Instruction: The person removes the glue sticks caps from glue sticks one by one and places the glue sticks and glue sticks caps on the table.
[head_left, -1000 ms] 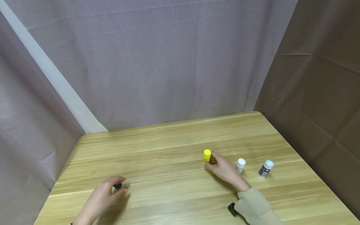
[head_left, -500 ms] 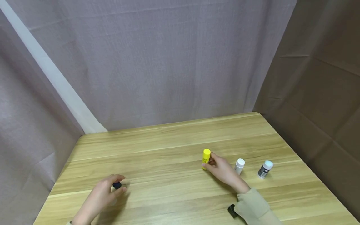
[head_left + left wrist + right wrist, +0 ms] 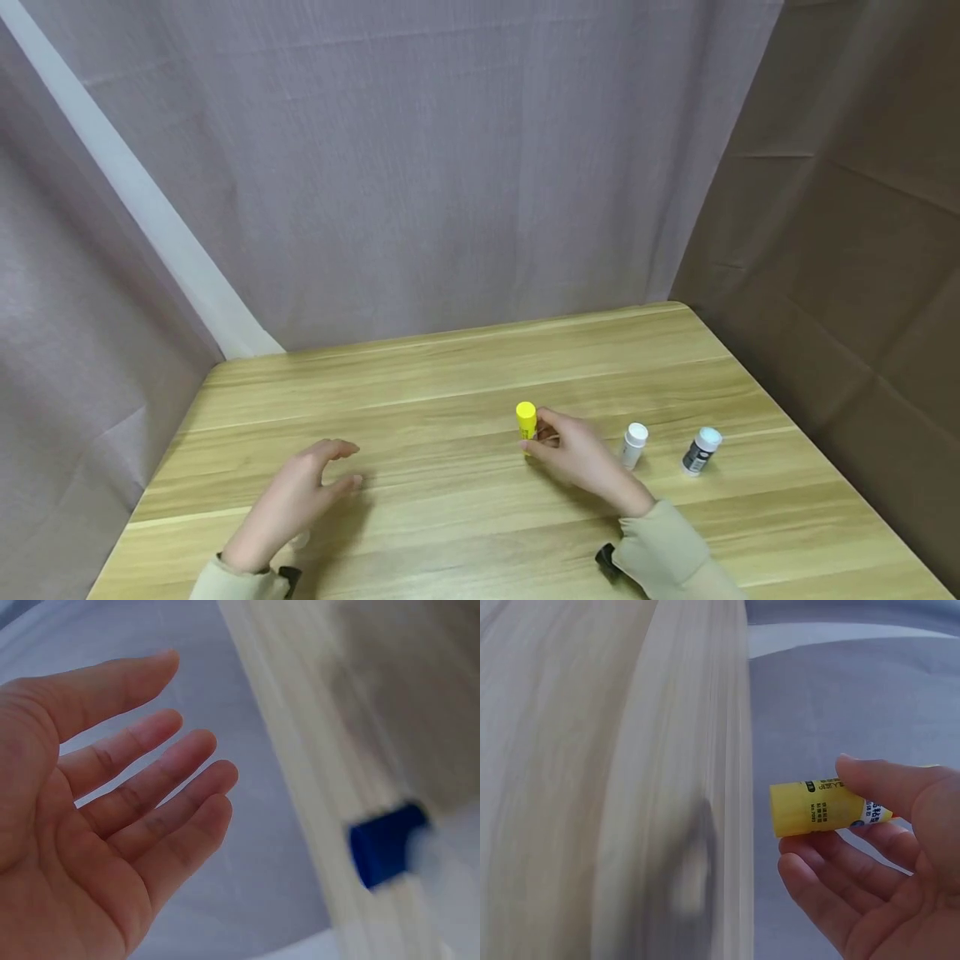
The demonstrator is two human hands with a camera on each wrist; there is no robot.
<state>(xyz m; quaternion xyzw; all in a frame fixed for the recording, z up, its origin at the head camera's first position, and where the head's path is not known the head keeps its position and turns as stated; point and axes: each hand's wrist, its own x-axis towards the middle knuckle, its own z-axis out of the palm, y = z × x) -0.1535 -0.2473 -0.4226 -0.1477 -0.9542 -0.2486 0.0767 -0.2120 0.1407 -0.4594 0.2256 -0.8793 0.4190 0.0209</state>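
My right hand (image 3: 581,454) pinches a yellow glue stick (image 3: 527,421) between thumb and fingers, holding it roughly upright over the wooden table. Printed lettering shows on that glue stick (image 3: 817,806) in the right wrist view. My left hand (image 3: 296,496) hovers at the table's left side, thumb and fingers apart and nothing between them. In the left wrist view, a blurred thing with a dark blue cap (image 3: 388,841) and a whitish body lies beyond the left fingers. From the head view the left hand mostly hides it; only a pale round bit (image 3: 301,540) peeks out below the wrist.
To the right of my right hand stand a white stick-shaped tube (image 3: 633,446) and a dark-labelled tube with a pale blue cap (image 3: 702,452). Grey curtains (image 3: 420,167) hang behind the wooden table (image 3: 420,383), and a brown cloth (image 3: 847,250) borders its right side.
My left hand has moved up and right, away from the dark-capped thing, which no longer shows between thumb and fingers. My right hand has shifted slightly left with the yellow glue stick.
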